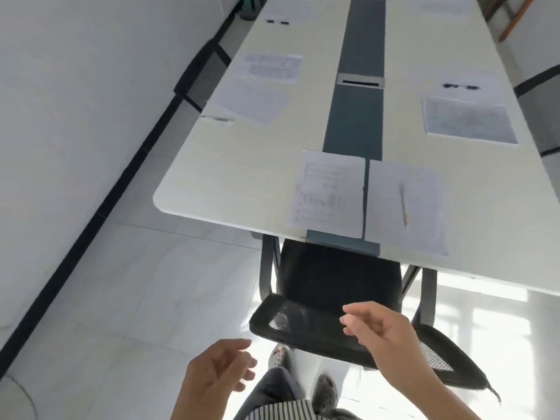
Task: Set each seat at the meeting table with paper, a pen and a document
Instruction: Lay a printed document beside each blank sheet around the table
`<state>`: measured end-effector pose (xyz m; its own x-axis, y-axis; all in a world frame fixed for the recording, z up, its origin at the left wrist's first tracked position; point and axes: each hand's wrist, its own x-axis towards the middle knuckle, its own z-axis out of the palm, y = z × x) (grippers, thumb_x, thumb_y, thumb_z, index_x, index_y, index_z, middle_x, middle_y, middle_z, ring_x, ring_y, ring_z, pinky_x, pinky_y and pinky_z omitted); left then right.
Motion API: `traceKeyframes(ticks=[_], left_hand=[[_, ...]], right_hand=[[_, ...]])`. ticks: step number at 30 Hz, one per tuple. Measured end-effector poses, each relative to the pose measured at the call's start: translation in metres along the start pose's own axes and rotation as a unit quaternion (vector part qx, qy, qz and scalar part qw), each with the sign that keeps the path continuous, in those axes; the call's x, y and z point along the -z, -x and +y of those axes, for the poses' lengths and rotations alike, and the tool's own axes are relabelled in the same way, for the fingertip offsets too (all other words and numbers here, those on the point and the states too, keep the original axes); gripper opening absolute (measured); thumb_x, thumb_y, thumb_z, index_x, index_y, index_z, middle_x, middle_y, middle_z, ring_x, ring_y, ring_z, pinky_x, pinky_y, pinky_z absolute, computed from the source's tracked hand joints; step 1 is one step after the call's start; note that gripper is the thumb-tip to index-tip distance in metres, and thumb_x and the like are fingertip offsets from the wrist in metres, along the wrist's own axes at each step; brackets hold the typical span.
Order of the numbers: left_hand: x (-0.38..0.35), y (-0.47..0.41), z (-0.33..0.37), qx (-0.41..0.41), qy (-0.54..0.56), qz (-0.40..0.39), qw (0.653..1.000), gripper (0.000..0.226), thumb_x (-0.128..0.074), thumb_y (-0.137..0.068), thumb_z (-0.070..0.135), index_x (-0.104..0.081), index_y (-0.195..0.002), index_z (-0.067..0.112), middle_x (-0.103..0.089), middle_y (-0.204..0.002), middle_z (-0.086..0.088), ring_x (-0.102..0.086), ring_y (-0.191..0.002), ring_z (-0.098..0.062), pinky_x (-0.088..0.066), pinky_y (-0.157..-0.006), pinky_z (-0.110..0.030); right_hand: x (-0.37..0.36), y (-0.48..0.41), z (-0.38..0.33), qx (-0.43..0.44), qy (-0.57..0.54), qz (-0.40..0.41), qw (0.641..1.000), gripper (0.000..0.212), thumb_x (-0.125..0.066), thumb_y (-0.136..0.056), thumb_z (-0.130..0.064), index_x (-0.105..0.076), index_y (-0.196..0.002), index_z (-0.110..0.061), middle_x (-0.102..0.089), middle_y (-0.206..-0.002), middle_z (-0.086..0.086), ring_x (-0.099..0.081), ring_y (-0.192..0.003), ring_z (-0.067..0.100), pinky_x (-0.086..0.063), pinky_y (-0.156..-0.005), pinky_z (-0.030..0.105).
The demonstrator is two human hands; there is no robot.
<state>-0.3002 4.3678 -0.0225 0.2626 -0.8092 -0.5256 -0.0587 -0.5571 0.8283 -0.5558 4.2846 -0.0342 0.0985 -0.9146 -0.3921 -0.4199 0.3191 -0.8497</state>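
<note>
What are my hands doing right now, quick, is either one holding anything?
Left hand: open, fingers loosely curled, holding nothing.
Right hand: open, fingers loosely curled, holding nothing.

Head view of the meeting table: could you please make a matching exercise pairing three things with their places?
Things: 1 pale slim pen; 2 black mesh office chair; 3 silver cable slot.
Places: A in the grey centre strip; B on the white paper sheet; C tucked in at the near end of the white table.
Pairs: 1-B, 2-C, 3-A.
</note>
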Motion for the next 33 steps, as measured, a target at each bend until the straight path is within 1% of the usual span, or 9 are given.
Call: traceKeyframes(ticks=[5,9,11,13,16,19,25,31,33], left_hand=[[0.061,0.025,-0.023,0.01,0.055,0.076,0.996,0.017,-0.06,-0.085,-0.01,-0.07,-0.092,0.001,-0.073,-0.073,-0.017,-0.069,-0.06,-0.022,-0.054,-0.053,-0.026],[0.117,0.029,-0.034,0.003,0.096,0.12,0.988,0.017,-0.061,-0.085,-0.008,-0.07,-0.093,0.003,-0.074,-0.075,-0.016,-0.07,-0.065,-0.026,-0.055,-0.057,-0.029],[0.156,0.029,-0.042,0.006,0.113,0.143,0.983,0.016,-0.061,-0.086,-0.007,-0.07,-0.093,0.003,-0.074,-0.076,-0.016,-0.07,-0.063,-0.024,-0.055,-0.056,-0.028],[0.201,0.028,-0.049,0.012,0.12,0.166,0.979,0.015,-0.061,-0.086,-0.007,-0.07,-0.092,0.003,-0.074,-0.076,-0.016,-0.07,-0.063,-0.023,-0.054,-0.057,-0.029],[0.273,0.025,-0.061,0.017,0.11,0.203,0.973,0.016,-0.061,-0.087,-0.004,-0.071,-0.093,0.006,-0.075,-0.077,-0.014,-0.07,-0.069,-0.028,-0.054,-0.065,-0.037],[0.338,0.014,-0.062,0.017,0.098,0.237,0.966,0.016,-0.06,-0.088,-0.004,-0.071,-0.091,0.007,-0.075,-0.076,-0.012,-0.07,-0.067,-0.026,-0.053,-0.063,-0.036],[0.399,-0.061,-0.044,0.02,0.103,0.212,0.972,0.015,-0.059,-0.088,-0.005,-0.071,-0.092,0.004,-0.074,-0.076,-0.014,-0.07,-0.063,-0.02,-0.054,-0.064,-0.037],[0.438,-0.168,0.009,-0.004,0.092,0.17,0.981,0.017,-0.059,-0.088,-0.004,-0.071,-0.093,0.006,-0.074,-0.078,-0.014,-0.07,-0.068,-0.025,-0.054,-0.064,-0.035],[0.46,-0.198,0.033,-0.008,0.083,0.17,0.982,0.017,-0.059,-0.088,-0.005,-0.071,-0.093,0.007,-0.074,-0.078,-0.014,-0.07,-0.069,-0.026,-0.054,-0.064,-0.035]], right_hand=[[-0.05,0.009,-0.035,0.029,0.015,-0.067,0.997,0.012,-0.069,-0.088,-0.017,-0.073,-0.094,-0.026,-0.077,-0.081,-0.004,-0.072,-0.074,0.015,-0.058,-0.067,0.04],[-0.109,0.001,-0.066,0.051,0.042,-0.108,0.992,0.011,-0.069,-0.088,-0.018,-0.074,-0.093,-0.027,-0.076,-0.08,-0.006,-0.073,-0.076,0.015,-0.059,-0.071,0.033],[-0.149,-0.004,-0.082,0.055,0.049,-0.129,0.989,0.011,-0.07,-0.087,-0.017,-0.074,-0.093,-0.024,-0.076,-0.08,-0.003,-0.072,-0.076,0.026,-0.059,-0.071,0.032],[-0.195,-0.009,-0.1,0.056,0.056,-0.145,0.986,0.01,-0.07,-0.087,-0.018,-0.074,-0.094,-0.025,-0.076,-0.081,-0.002,-0.071,-0.075,0.033,-0.059,-0.072,0.038],[-0.26,-0.016,-0.127,0.067,0.044,-0.159,0.984,0.013,-0.072,-0.086,-0.016,-0.075,-0.092,-0.026,-0.076,-0.082,-0.002,-0.073,-0.079,0.016,-0.058,-0.084,0.038],[-0.306,-0.022,-0.154,0.061,0.021,-0.16,0.985,0.015,-0.072,-0.085,-0.013,-0.076,-0.092,-0.026,-0.076,-0.083,-0.001,-0.072,-0.079,0.014,-0.058,-0.084,0.041],[-0.349,-0.068,-0.187,0.043,0.002,-0.115,0.992,0.014,-0.072,-0.084,-0.011,-0.075,-0.091,-0.022,-0.077,-0.08,0.0,-0.073,-0.077,0.016,-0.058,-0.082,0.042],[-0.393,-0.161,-0.228,0.04,-0.021,-0.08,0.996,0.017,-0.072,-0.083,-0.006,-0.075,-0.089,-0.022,-0.078,-0.081,-0.001,-0.074,-0.077,0.016,-0.055,-0.069,0.025],[-0.408,-0.197,-0.252,0.047,-0.023,-0.081,0.995,0.017,-0.072,-0.084,-0.006,-0.075,-0.09,-0.022,-0.078,-0.082,-0.002,-0.073,-0.076,0.014,-0.054,-0.069,0.025]])
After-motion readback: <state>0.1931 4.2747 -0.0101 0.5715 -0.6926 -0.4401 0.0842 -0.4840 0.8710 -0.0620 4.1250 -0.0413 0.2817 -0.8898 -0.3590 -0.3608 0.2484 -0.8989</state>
